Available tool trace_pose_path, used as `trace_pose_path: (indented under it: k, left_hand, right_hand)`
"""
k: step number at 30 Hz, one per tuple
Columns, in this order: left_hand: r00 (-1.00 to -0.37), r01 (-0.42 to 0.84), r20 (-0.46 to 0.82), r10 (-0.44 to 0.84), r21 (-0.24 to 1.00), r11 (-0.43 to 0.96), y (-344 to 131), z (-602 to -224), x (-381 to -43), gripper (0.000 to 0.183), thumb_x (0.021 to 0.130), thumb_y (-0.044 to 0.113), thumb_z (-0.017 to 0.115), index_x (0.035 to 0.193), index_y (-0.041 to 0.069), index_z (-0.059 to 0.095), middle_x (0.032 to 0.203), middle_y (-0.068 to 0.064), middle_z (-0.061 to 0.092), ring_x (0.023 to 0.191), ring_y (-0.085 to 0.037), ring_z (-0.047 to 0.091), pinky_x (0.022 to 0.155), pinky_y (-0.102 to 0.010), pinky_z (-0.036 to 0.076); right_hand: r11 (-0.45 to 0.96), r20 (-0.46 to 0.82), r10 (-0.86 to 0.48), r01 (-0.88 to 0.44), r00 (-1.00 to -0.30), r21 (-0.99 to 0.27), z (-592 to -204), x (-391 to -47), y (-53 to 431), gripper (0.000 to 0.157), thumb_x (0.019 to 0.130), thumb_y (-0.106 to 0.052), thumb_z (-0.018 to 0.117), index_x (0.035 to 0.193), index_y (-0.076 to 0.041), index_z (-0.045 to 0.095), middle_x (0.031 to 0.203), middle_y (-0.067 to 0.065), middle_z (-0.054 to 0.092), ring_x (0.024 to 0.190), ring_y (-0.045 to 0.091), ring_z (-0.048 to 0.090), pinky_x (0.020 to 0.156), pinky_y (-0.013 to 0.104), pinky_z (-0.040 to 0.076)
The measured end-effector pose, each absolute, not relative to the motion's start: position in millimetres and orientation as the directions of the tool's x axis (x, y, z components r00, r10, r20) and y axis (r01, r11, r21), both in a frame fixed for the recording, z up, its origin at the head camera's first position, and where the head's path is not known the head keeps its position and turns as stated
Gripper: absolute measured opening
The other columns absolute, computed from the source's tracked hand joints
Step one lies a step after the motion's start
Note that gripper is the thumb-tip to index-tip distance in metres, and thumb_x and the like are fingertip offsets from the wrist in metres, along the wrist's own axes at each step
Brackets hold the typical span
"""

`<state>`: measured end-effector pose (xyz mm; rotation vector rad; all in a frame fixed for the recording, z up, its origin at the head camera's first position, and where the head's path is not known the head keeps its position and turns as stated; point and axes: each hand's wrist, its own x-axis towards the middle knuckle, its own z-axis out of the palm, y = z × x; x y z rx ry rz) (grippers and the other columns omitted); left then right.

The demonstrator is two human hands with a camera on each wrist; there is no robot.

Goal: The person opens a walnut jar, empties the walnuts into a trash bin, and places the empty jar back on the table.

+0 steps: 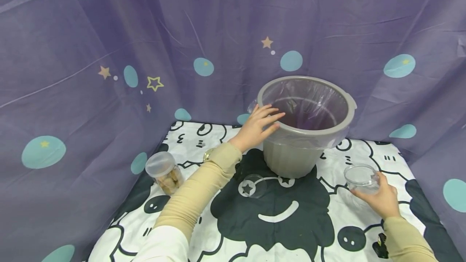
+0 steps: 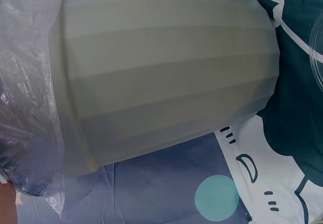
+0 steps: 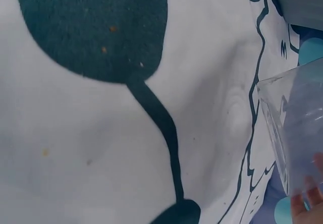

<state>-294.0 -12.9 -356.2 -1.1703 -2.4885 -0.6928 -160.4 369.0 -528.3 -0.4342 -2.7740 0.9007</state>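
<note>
A grey ribbed trash bin (image 1: 291, 159) stands upright at the back, lined with a clear plastic bag (image 2: 30, 98) folded over its rim. My left hand (image 1: 257, 126) is at the bin's near left rim, fingers spread and fairly straight, holding nothing. Most of that hand falls outside the left wrist view. On the right, my right hand (image 1: 383, 197) grips a clear plastic jar (image 1: 360, 176) with fingers and thumb around its side. No contents show inside the jar (image 3: 298, 113), which appears tilted in the right wrist view.
A lidded clear jar (image 1: 168, 179) with light brown pieces stands at the left beside my forearm. A clear round lid (image 1: 256, 187) lies flat on the patterned cloth (image 1: 276, 237) before the bin. Small crumbs (image 3: 112, 29) dot the cloth. A purple curtain (image 1: 225, 23) hangs behind.
</note>
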Motion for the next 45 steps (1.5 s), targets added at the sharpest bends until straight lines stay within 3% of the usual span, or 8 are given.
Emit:
trace_pose_path:
  k: [11,18,23,31,38,45]
  left_hand:
    - [-0.620,0.783,0.463,0.634,0.302,0.545,-12.9,-355.1,-294.9,0.042,0.095,0.032,0.049,0.135,0.020,0.049,0.136,-0.006,0.050,0.138,-0.027,0.030,0.116,-0.054,0.010]
    - [-0.619,0.782,0.457,0.638,0.292,0.550,-12.6,-355.4,-295.4,0.042,0.096,0.033,0.048,0.136,0.021,0.049,0.136,-0.007,0.050,0.138,-0.027,0.031,0.116,-0.054,0.011]
    - [-0.623,0.780,0.455,0.636,0.300,0.550,-12.7,-355.3,-295.1,0.042,0.095,0.033,0.049,0.135,0.021,0.049,0.136,-0.008,0.050,0.138,-0.028,0.030,0.117,-0.053,0.010]
    - [-0.622,0.781,0.456,0.636,0.306,0.544,-12.7,-354.9,-294.5,0.042,0.096,0.033,0.049,0.135,0.021,0.050,0.136,-0.009,0.050,0.138,-0.028,0.031,0.116,-0.054,0.010]
    - [-0.622,0.781,0.458,0.635,0.301,0.547,-13.1,-354.6,-294.0,0.041,0.096,0.033,0.049,0.135,0.020,0.050,0.136,-0.007,0.050,0.137,-0.027,0.031,0.116,-0.055,0.011]
    - [-0.614,0.786,0.473,0.631,0.295,0.543,-12.3,-354.9,-293.7,0.040,0.095,0.032,0.049,0.134,0.019,0.051,0.135,-0.007,0.051,0.137,-0.028,0.032,0.116,-0.055,0.012]
  right_hand:
    - [0.776,0.140,0.301,0.157,-0.943,-0.611,-537.5,-164.4,364.7,0.106,0.065,-0.036,0.082,0.138,0.012,0.022,0.121,0.045,0.035,0.108,0.058,0.037,0.088,0.067,0.033]
    - [0.755,0.109,0.300,0.166,-0.948,-0.634,-537.8,-162.3,369.8,0.109,0.065,-0.032,0.082,0.140,0.012,0.015,0.125,0.046,0.033,0.110,0.059,0.036,0.090,0.067,0.032]
    - [0.745,0.062,0.300,0.193,-0.952,-0.638,-535.6,-159.9,374.5,0.113,0.068,-0.037,0.080,0.143,0.007,0.008,0.129,0.046,0.032,0.112,0.060,0.036,0.092,0.067,0.031]
    - [0.765,0.043,0.315,0.227,-0.948,-0.602,-535.5,-151.9,383.5,0.110,0.069,-0.041,0.078,0.143,0.008,0.013,0.124,0.043,0.037,0.107,0.055,0.041,0.085,0.064,0.036]
    - [0.782,0.033,0.327,0.250,-0.945,-0.571,-535.1,-146.9,390.4,0.112,0.067,-0.041,0.080,0.143,0.007,0.013,0.124,0.041,0.038,0.105,0.061,0.038,0.086,0.066,0.035]
    - [0.759,-0.021,0.360,0.306,-0.933,-0.574,-537.8,-143.5,393.0,0.120,0.067,-0.043,0.080,0.144,0.008,0.003,0.125,0.039,0.040,0.105,0.059,0.038,0.087,0.066,0.035]
